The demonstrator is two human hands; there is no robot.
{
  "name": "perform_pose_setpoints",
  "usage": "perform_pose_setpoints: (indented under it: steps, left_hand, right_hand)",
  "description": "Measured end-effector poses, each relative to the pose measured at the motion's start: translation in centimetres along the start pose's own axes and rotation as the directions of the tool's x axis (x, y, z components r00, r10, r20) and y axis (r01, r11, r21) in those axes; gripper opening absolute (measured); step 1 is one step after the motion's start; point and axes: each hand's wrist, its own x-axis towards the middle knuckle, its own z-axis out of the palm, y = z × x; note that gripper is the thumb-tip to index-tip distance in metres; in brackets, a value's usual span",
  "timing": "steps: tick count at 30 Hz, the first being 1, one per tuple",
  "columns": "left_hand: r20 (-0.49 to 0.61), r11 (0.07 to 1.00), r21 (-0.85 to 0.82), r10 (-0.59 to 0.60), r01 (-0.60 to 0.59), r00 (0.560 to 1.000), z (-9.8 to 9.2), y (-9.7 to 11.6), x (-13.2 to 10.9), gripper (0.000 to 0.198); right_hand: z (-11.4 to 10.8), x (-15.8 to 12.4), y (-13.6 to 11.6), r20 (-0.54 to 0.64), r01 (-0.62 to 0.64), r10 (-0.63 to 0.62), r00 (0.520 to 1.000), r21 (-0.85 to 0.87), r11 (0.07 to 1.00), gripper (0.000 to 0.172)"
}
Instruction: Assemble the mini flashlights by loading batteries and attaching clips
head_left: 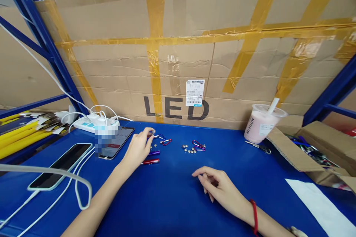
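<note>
Your left hand has thumb and forefinger pinched together on a small silver piece above the blue table; you can't tell which way it points. Just below lie a purple tube and a red tube, nearly parallel, long axes running left to right, their right ends tipped slightly away from you. Your right hand is loosely curled, thumb and forefinger slightly apart. At right, an open cardboard box holds a jumble of small coloured things; the lidded cup contains pink drink and a leaning straw.
</note>
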Motion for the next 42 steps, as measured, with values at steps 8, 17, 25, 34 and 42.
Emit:
perform_pose_setpoints:
  steps: [8,17,25,34,42]
  left_hand:
    - [0.113,0.986,-0.155,0.073,-0.055,0.991,2.0,0.4,-0.4,0.018]
    - [0.243,0.988,0.115,0.071,-0.102,0.967,2.8,0.8,1.1,0.001]
    - [0.262,0.963,0.229,0.083,-0.145,0.962,3.4,1.3,1.7,0.012]
    - [0.19,0.799,-0.599,0.075,0.055,0.979,2.0,6.2,-1.8,0.025]
    - [0.412,0.377,-0.851,0.046,0.367,0.91,4.0,9.3,-4.8,0.042]
  right_hand:
    - [0.3,-0.2,0.3,0.01,0.027,-0.026,1.0,-0.051,0.998,0.029]
    - [0.1,-0.6,-0.4,-0.018,0.054,-0.054,0.998,-0.024,0.998,0.03]
    - [0.1,-0.7,-0.2,-0.056,0.087,-0.087,0.995,0.008,0.996,0.028]
    - [0.1,-0.8,-1.0,-0.296,0.033,-0.051,0.954,-0.064,0.997,0.037]
    - [0.8,-0.5,-1.1,0.0,-0.012,0.012,1.0,0.136,0.991,0.039]
